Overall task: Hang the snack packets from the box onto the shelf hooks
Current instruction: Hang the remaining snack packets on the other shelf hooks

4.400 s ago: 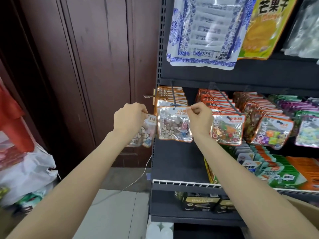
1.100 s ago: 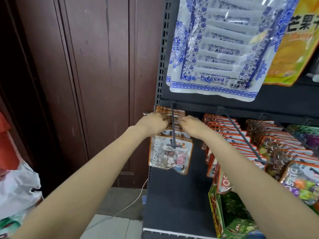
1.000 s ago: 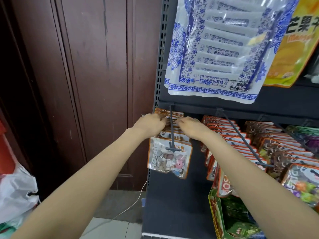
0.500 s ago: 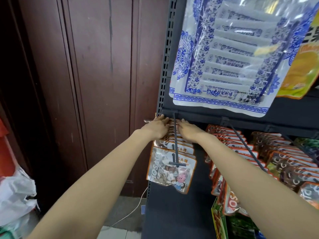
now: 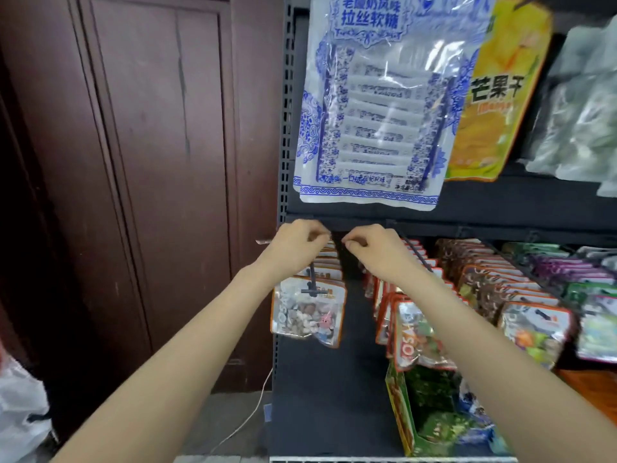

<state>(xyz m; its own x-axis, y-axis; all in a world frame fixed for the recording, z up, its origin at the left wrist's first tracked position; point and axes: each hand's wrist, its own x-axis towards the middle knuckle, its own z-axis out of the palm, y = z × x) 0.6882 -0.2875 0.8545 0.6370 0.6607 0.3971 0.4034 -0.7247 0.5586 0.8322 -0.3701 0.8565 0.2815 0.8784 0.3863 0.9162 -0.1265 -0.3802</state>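
Snack packets (image 5: 309, 310) on hook (image 5: 312, 279); hands (image 5: 295, 243) (image 5: 372, 250) at rear.

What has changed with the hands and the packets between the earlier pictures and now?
Both hands, left hand and right hand, let go of the packets held at the hook's tip and moved back along the hook to the rear. The front packet stays hanging at the tip.

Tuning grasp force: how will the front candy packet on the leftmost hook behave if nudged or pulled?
The front candy packet hangs freely from the hook, so it would probably swing. Its crinkled clear film looks floppy and likely slippery. The small loose pieces inside suggest it's light, though they may shift.
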